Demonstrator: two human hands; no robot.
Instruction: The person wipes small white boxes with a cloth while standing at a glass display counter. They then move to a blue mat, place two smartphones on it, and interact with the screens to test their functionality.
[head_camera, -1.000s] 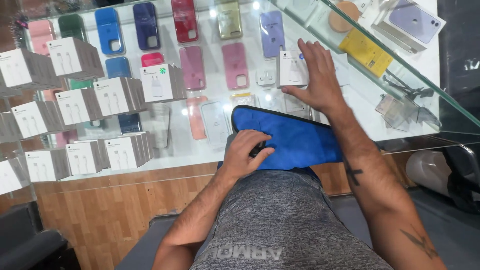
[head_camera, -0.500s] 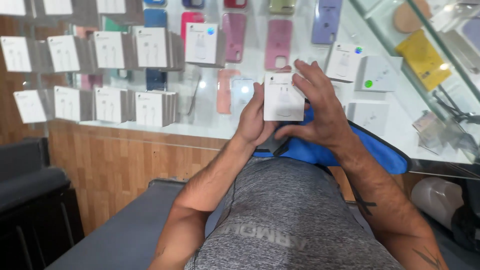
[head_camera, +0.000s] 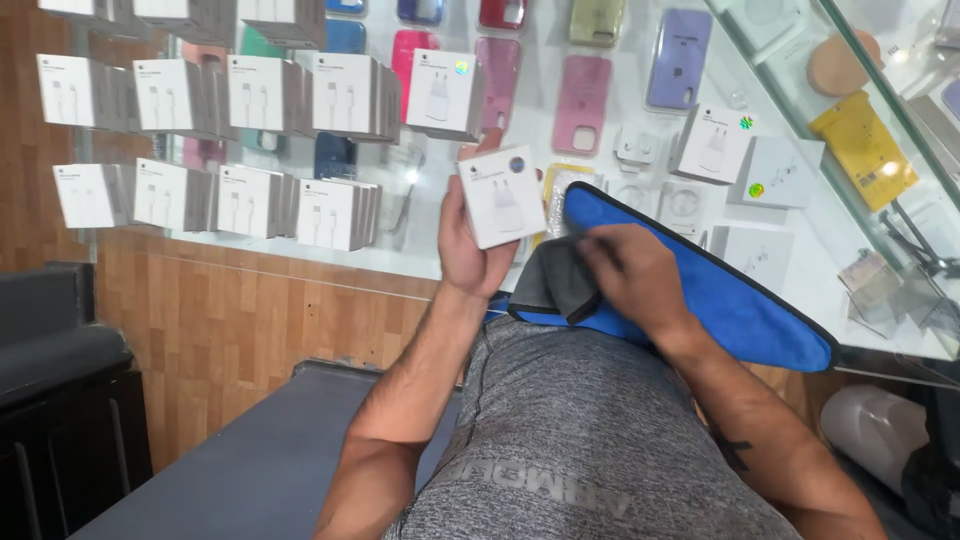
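Note:
My left hand (head_camera: 468, 250) holds a small white box (head_camera: 503, 196) picturing a power adapter, raised above the glass counter (head_camera: 420, 255). A blue cloth with a grey inner side (head_camera: 720, 295) lies on the counter's near edge. My right hand (head_camera: 630, 272) rests on the cloth's folded grey corner, fingers curled into it. Whether it grips the cloth or only presses on it is unclear.
Rows of white cable boxes (head_camera: 260, 95) stand under the glass at the left. Coloured phone cases (head_camera: 585, 90) and more adapter boxes (head_camera: 715, 143) lie further back. A yellow packet (head_camera: 865, 150) sits at the right. Wooden panelling (head_camera: 230, 330) fronts the counter.
Both hands held the white box half a second ago. Now only the left hand holds it, and the right hand has dropped onto the blue cloth.

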